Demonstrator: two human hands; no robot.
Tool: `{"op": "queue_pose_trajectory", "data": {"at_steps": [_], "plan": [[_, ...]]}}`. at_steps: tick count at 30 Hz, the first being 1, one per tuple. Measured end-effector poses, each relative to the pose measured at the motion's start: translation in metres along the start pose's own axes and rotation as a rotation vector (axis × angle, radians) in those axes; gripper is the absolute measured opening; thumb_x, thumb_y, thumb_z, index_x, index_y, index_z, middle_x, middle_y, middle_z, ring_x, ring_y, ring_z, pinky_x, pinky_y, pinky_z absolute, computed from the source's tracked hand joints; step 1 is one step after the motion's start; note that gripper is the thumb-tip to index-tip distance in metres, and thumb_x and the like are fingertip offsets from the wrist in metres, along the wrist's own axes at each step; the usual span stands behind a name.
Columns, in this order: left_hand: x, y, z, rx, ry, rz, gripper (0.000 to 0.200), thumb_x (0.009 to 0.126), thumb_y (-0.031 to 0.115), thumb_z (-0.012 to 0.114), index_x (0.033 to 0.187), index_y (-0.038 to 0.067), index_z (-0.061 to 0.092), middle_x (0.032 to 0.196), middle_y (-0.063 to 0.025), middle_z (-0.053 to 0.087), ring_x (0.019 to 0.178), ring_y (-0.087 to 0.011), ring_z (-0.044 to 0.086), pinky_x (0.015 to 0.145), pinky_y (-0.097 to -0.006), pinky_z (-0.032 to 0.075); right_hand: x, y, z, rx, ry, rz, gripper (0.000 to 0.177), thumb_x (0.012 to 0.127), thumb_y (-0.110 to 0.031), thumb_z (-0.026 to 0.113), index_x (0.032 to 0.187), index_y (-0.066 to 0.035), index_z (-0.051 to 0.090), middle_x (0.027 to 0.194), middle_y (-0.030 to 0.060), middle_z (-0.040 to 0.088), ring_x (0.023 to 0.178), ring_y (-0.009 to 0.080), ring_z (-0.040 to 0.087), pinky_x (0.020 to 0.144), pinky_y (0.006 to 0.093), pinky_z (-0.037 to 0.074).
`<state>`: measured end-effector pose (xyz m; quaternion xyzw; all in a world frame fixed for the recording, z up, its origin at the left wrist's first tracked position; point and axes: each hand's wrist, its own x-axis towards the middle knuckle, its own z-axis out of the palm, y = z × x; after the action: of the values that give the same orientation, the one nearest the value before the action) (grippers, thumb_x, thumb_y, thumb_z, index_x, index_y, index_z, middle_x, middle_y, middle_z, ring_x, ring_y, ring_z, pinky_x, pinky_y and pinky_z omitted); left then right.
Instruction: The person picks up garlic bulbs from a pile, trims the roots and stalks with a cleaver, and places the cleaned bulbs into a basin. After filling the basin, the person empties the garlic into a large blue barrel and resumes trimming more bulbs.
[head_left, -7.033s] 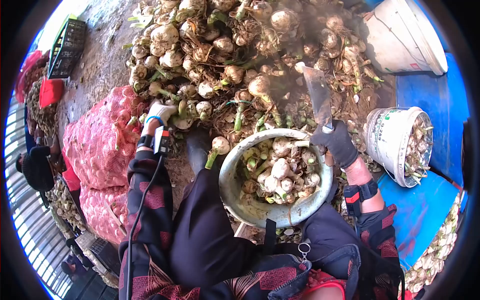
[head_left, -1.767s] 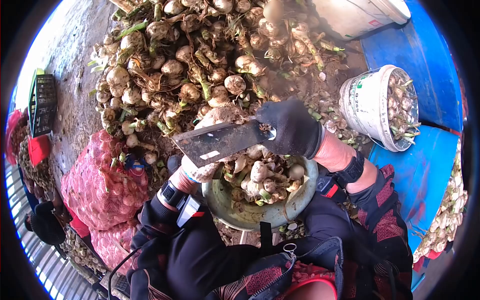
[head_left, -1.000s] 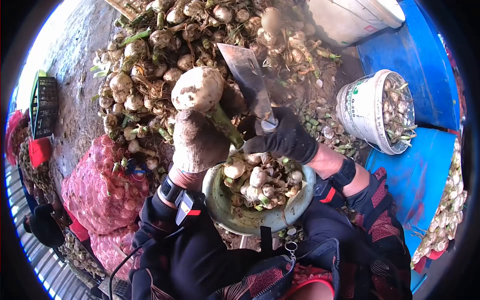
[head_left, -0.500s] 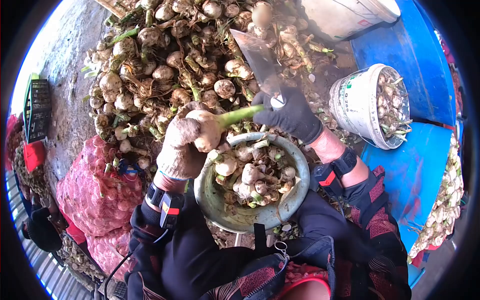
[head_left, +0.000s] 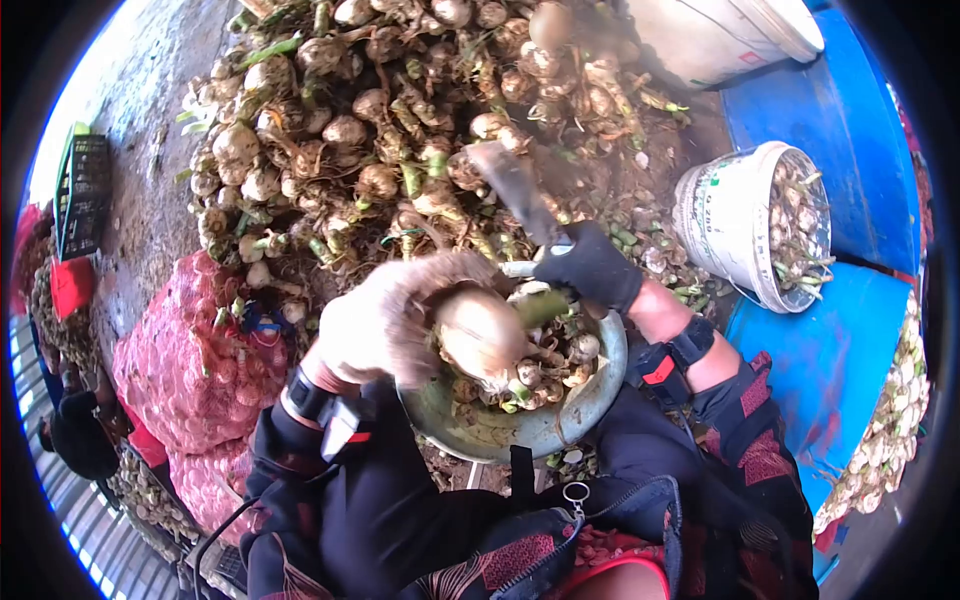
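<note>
My left hand [head_left: 385, 312], in a pale, dirty glove, is closed around a large garlic bulb [head_left: 482, 335] above the bowl; both are smeared by motion. A short green stem stub [head_left: 542, 308] points right from the bulb. My right hand [head_left: 592, 266], in a black glove, grips a knife whose broad, dirty blade [head_left: 515, 190] points up and left, apart from the bulb. Beneath my hands a round grey-green bowl [head_left: 606, 385] holds several smaller bulbs [head_left: 583, 348], partly hidden by the left hand and its bulb.
A heap of untrimmed bulbs with roots and stems [head_left: 345, 130] lies ahead. Pink net sacks [head_left: 190, 370] stand at left. On the right are a white bucket of cut stems [head_left: 725, 222], a larger white tub [head_left: 710, 40] and blue sheets [head_left: 800, 370]. Scraps litter the ground [head_left: 650, 235].
My left hand has moved right and down with the bulb, over the bowl. The long green stem is now a short stub. The knife has dropped slightly and stays in my right hand.
</note>
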<state>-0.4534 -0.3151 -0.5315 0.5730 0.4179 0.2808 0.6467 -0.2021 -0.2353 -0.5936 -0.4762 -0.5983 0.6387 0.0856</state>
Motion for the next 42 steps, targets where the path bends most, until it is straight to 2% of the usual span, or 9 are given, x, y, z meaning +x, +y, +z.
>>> {"op": "queue_pose_trajectory", "data": {"at_steps": [5, 6, 10, 16, 18, 24, 29, 40, 42], "plan": [[-0.018, -0.056, -0.012, -0.098, 0.891, -0.290, 0.052, 0.067, 0.004, 0.076, 0.114, 0.005, 0.055, 0.103, -0.0022, 0.058, 0.088, -0.0112, 0.054, 0.077, -0.0249, 0.049, -0.012, -0.032, -0.015, -0.090, -0.028, 0.342, 0.053, 0.065, -0.019, 0.079, 0.096, 0.007, 0.046, 0.083, 0.0089, 0.056, 0.075, 0.0137, 0.055, 0.066, 0.0269, 0.046], [-0.023, -0.091, -0.031, 0.608, 1.062, -0.264, 0.051, 0.062, 0.010, 0.081, 0.108, 0.010, 0.058, 0.097, -0.0079, 0.062, 0.085, -0.0171, 0.059, 0.078, -0.0291, 0.050, -0.010, -0.026, -0.014, -0.089, -0.034, 0.339, 0.053, 0.065, -0.019, 0.079, 0.096, 0.007, 0.046, 0.083, 0.0089, 0.056, 0.075, 0.0137, 0.055, 0.066, 0.0269, 0.046], [-0.016, -0.098, -0.085, 0.480, 1.237, -0.577, 0.048, 0.075, 0.041, 0.067, 0.113, 0.012, 0.059, 0.098, -0.0105, 0.065, 0.080, -0.0179, 0.062, 0.074, -0.0289, 0.050, -0.005, -0.019, -0.009, -0.082, -0.035, 0.187, 0.043, 0.066, -0.018, 0.076, 0.092, 0.004, 0.049, 0.082, 0.0071, 0.056, 0.073, 0.0129, 0.054, 0.065, 0.0280, 0.046], [0.025, -0.066, -0.068, 1.050, 0.333, -0.674, 0.051, 0.082, 0.057, 0.047, 0.102, 0.013, 0.065, 0.091, -0.0147, 0.065, 0.086, -0.0301, 0.063, 0.077, -0.0397, 0.049, 0.003, -0.011, -0.005, -0.058, -0.198, 0.320, 0.045, 0.066, -0.017, 0.074, 0.096, 0.005, 0.049, 0.085, 0.0076, 0.057, 0.074, 0.0126, 0.055, 0.063, 0.0272, 0.046], [0.018, -0.067, -0.060, 1.012, 0.179, -0.952, 0.049, 0.080, 0.058, 0.051, 0.097, 0.015, 0.066, 0.088, -0.0157, 0.062, 0.082, -0.0298, 0.062, 0.073, -0.0383, 0.050, -0.002, -0.011, -0.001, 0.061, 0.000, 0.132, 0.023, 0.065, -0.016, 0.074, 0.068, 0.001, 0.059, 0.059, 0.0040, 0.057, 0.053, 0.0115, 0.052, 0.050, 0.0283, 0.042], [-0.108, -0.130, -0.057, 0.529, 0.312, -0.985, 0.049, 0.065, 0.034, 0.071, 0.107, 0.010, 0.063, 0.087, -0.0157, 0.066, 0.078, -0.0235, 0.063, 0.072, -0.0320, 0.049, -0.006, -0.001, -0.016, 0.165, -0.007, 0.262, 0.019, 0.064, -0.015, 0.073, 0.068, -0.002, 0.060, 0.058, 0.0016, 0.057, 0.052, 0.0101, 0.052, 0.050, 0.0265, 0.043], [-0.140, -0.150, -0.064, -0.135, 1.180, -0.552, 0.023, 0.073, 0.005, 0.065, 0.095, 0.004, 0.060, 0.079, 0.0011, 0.061, 0.069, -0.0082, 0.052, 0.062, -0.0230, 0.044, -0.006, -0.006, -0.009, 0.091, -0.013, 0.157, 0.018, 0.065, -0.014, 0.072, 0.069, -0.001, 0.060, 0.059, 0.0035, 0.058, 0.055, 0.0111, 0.054, 0.053, 0.0274, 0.045], [-0.084, -0.276, -0.121, 1.069, 0.766, -0.911, 0.044, 0.067, 0.015, 0.067, 0.102, -0.003, 0.047, 0.088, -0.0204, 0.063, 0.080, -0.0315, 0.063, 0.069, -0.0364, 0.050, 0.000, -0.015, 0.007, 0.035, -0.069, 0.150, 0.023, 0.067, -0.013, 0.072, 0.080, 0.000, 0.058, 0.069, 0.0032, 0.058, 0.060, 0.0100, 0.055, 0.057, 0.0252, 0.045], [-0.060, -0.184, -0.091, -0.202, 1.244, -0.301, 0.043, 0.066, -0.001, 0.064, 0.107, 0.001, 0.049, 0.089, -0.0117, 0.063, 0.077, -0.0237, 0.062, 0.068, -0.0319, 0.051, -0.002, -0.016, 0.009, -0.106, -0.016, 0.023, 0.025, 0.068, -0.015, 0.072, 0.081, 0.001, 0.059, 0.067, 0.0036, 0.059, 0.061, 0.0106, 0.055, 0.058, 0.0264, 0.046]]}}
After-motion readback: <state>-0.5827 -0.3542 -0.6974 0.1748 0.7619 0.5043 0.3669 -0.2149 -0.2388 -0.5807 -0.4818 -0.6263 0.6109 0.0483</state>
